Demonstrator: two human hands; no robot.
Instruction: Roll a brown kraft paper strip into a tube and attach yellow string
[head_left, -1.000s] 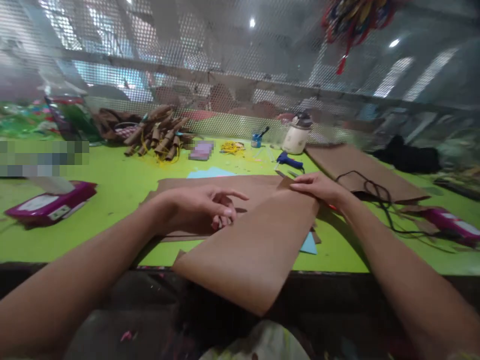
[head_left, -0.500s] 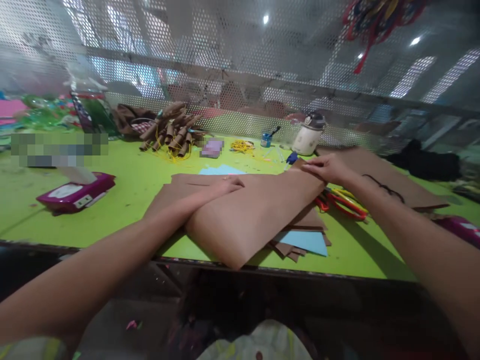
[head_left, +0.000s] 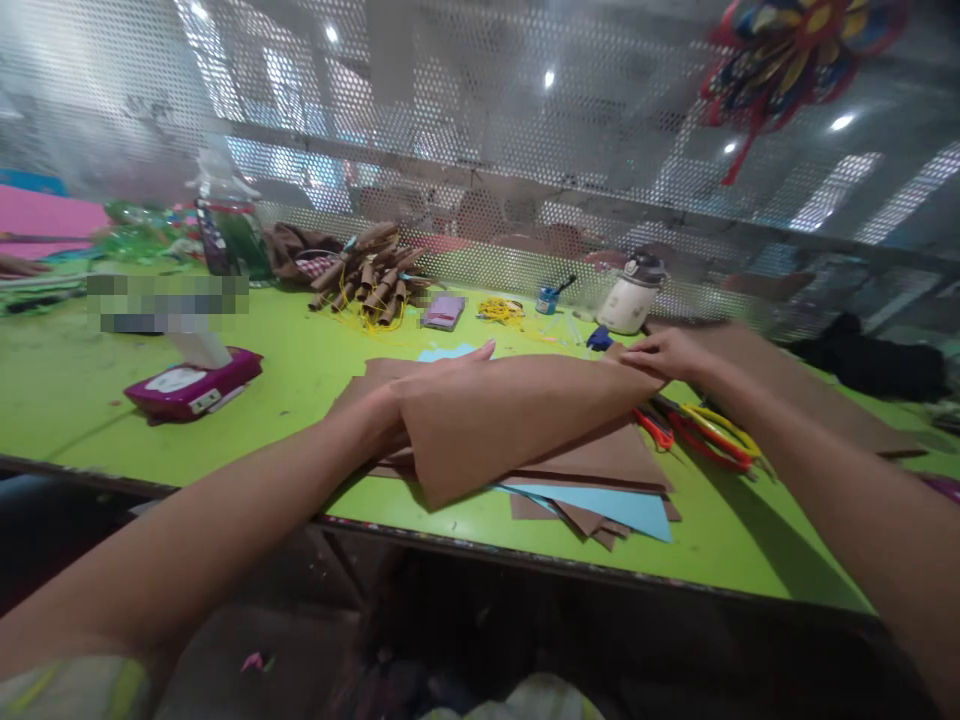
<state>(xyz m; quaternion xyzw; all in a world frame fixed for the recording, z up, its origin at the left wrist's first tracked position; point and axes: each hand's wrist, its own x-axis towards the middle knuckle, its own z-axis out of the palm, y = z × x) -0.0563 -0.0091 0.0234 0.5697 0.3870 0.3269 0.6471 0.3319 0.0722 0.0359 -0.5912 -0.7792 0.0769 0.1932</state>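
Note:
A large brown paper sheet (head_left: 517, 410) bends in a loose curl over a stack of more brown sheets (head_left: 600, 455). My right hand (head_left: 664, 356) pinches the sheet's far right corner between thumb and fingers. My left hand (head_left: 435, 370) lies stretched out at the left side, partly covered by the curling paper, with its fingertips showing beyond the upper edge. Light blue paper (head_left: 630, 508) and brown offcuts (head_left: 589, 522) stick out beneath the stack. Right of the stack lie scissors with red handles (head_left: 654, 430) and a yellow-and-red-handled tool (head_left: 720, 437).
A purple power strip (head_left: 196, 385) stands on the left of the green table (head_left: 285, 450). Toward the back are rolled brown pieces (head_left: 367, 280), yellow string (head_left: 501, 310), a blue jar (head_left: 547, 298) and a white bottle (head_left: 632, 295). Brown board (head_left: 810, 390) lies at the right.
The sheet's near corner has risen and curled away from me, uncovering more of the stack. My left hand now reaches partly behind the curl. My right hand keeps its pinch. The view shifted slightly.

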